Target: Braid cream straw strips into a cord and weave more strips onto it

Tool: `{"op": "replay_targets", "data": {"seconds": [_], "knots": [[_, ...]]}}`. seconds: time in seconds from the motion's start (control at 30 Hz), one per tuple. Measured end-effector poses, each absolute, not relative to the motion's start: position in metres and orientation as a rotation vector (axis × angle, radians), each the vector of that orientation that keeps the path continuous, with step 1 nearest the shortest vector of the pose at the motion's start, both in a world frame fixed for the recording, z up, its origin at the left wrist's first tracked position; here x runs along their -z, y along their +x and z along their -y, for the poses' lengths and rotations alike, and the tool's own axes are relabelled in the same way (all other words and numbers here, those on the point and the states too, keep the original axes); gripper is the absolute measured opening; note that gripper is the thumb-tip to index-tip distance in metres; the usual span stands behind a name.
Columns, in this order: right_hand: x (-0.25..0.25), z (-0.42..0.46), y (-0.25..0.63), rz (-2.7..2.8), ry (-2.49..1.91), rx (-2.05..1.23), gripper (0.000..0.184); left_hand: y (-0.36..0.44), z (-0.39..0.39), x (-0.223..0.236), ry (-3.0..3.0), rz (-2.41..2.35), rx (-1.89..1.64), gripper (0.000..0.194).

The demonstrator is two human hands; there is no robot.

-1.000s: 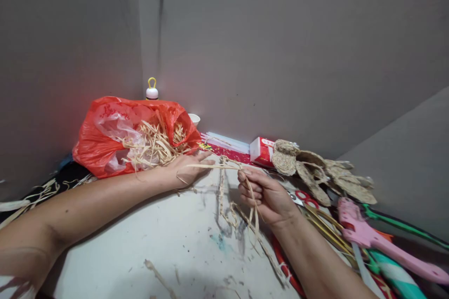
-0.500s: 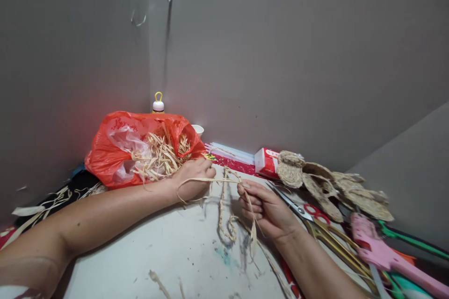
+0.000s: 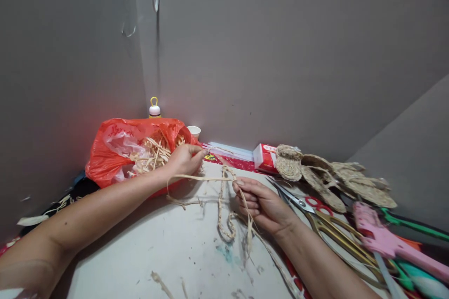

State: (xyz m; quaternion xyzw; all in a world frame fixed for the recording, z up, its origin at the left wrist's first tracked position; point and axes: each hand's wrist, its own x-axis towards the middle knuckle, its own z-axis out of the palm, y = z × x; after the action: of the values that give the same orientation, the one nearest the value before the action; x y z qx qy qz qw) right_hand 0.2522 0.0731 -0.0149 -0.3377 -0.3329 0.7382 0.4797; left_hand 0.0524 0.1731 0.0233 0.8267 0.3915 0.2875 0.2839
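My right hand (image 3: pixel 261 203) is closed, thumb and fingertips pinching a thin straw braid (image 3: pixel 220 212) at its working end. The braid's finished length loops down onto the white tabletop and curls up at the bottom. Loose straw strands hang below my right fingers, and one strand (image 3: pixel 196 178) stretches left in front of my left wrist, then bends back. My left hand (image 3: pixel 185 159) is raised beside the bag, thumb and fingers pinched together. A faint, blurred straw strand seems to run from its fingertips towards the braid.
A red plastic bag (image 3: pixel 101 149) of straw strips stands behind my left hand. Along the right lie woven straw slippers (image 3: pixel 322 182), gold-handled scissors (image 3: pixel 336 238) and a pink glue gun (image 3: pixel 382 238). Glue sticks (image 3: pixel 233 151), a red-and-white box (image 3: pixel 265 158) and a white cup (image 3: pixel 194 131) are behind.
My left hand has moved up and slightly left, from a curled fist to an extended pinch. My right hand keeps its hold on the braid. The view has shifted slightly.
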Motion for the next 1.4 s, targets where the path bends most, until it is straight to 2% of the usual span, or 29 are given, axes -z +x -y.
{"op": "replay_targets", "data": {"seconds": [0.1, 0.2, 0.4, 0.6, 0.77, 0.93, 1.07, 1.4], "knots": [[0.015, -0.073, 0.252, 0.806, -0.829, -1.812, 0.022, 0.047, -0.181, -0.053, 2.240, -1.007, -0.781, 0.025], [0.016, -0.074, 0.252, 0.812, -0.835, -1.837, 0.022, 0.038, -0.186, -0.084, 2.264, -1.096, -0.544, 0.034], [0.018, -0.074, 0.253, 0.863, -0.831, -1.885, 0.025, 0.022, -0.176, -0.129, 2.416, -1.213, -0.541, 0.019], [0.020, -0.074, 0.253, 0.897, -0.859, -1.917, 0.031, 0.004, -0.152, -0.119, 2.701, -1.242, -0.144, 0.013], [0.020, -0.074, 0.252, 0.932, -0.880, -1.951, 0.030, -0.013, -0.147, -0.112, 2.959, -1.611, -0.152, 0.021], [0.019, -0.074, 0.251, 0.950, -0.904, -1.955, 0.032, -0.026, -0.166, -0.091, 2.802, -1.825, -0.090, 0.033], [0.020, -0.074, 0.250, 0.964, -0.929, -1.945, 0.034, -0.034, -0.174, -0.077, 2.631, -1.733, -0.116, 0.019], [0.022, -0.073, 0.247, 0.982, -0.942, -1.957, 0.038, -0.057, -0.154, -0.124, 2.051, -1.370, -0.578, 0.031]]}}
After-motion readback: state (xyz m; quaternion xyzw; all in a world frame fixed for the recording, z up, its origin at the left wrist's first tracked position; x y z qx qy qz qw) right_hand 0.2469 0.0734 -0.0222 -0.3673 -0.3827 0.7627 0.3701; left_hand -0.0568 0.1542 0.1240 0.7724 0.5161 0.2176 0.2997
